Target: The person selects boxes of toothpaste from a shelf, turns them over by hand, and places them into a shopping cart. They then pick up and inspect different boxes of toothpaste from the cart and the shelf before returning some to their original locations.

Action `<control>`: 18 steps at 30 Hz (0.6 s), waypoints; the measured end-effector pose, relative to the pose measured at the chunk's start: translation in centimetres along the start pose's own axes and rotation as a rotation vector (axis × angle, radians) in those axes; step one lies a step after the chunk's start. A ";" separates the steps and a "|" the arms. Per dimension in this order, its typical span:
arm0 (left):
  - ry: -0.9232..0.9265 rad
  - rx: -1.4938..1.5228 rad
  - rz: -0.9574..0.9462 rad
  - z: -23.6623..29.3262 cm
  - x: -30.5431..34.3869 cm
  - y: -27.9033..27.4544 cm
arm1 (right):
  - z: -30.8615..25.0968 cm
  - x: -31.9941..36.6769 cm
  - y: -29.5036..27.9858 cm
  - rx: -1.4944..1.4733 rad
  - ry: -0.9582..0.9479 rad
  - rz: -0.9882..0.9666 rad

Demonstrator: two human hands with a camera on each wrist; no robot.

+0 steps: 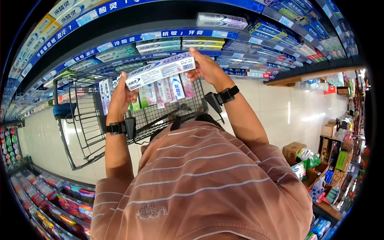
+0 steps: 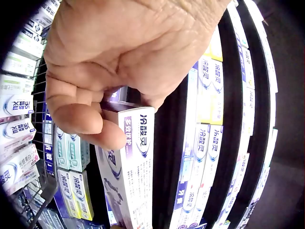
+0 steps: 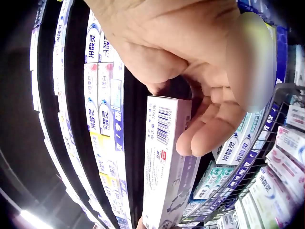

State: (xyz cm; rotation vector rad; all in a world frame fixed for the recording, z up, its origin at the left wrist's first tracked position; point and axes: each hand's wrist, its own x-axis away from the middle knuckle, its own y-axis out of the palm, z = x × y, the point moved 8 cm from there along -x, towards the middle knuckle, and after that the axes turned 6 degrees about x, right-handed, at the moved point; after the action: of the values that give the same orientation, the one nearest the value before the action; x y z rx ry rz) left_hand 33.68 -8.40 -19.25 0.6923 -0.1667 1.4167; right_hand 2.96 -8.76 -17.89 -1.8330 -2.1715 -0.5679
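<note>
Both hands hold one long white and purple toothpaste box (image 1: 160, 72) by its ends, above a wire shopping cart (image 1: 82, 116). My left hand (image 1: 119, 98) grips the left end; in the left wrist view the left hand's (image 2: 119, 52) fingers curl round the purple side, with the thumb partly hidden. At the barcode end, my right hand (image 1: 209, 71) pinches the box between thumb and fingers. The right wrist view shows the right hand (image 3: 176, 43) beside the barcode on the box (image 3: 164, 157). Several toothpaste boxes (image 1: 176, 88) stand in the cart just below.
Behind the cart rise shelves of toothpaste with a blue label strip (image 1: 138, 39). A single toothpaste box (image 1: 222, 21) lies on an upper shelf. Hanging packs (image 1: 60, 200) fill a rack at lower left. Cartons (image 1: 294, 150) and bags stand on the floor side at right.
</note>
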 end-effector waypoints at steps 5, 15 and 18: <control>-0.008 -0.019 0.032 0.3 0.0 1.6 | -0.1 0.6 -0.8 -0.014 -0.002 0.001; -0.018 -0.131 -0.026 0.0 -1.1 5.3 | 0.2 2.0 -4.7 -0.064 -0.027 0.047; 0.045 -0.181 -0.051 0.6 -1.2 7.6 | 0.0 2.7 -6.5 -0.092 -0.041 0.072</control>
State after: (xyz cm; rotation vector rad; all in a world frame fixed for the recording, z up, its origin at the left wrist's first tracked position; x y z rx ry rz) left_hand 26.51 -9.70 -16.81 0.5117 -0.2376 1.3482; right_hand -3.97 -7.22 -17.61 -1.9776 -2.1287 -0.6297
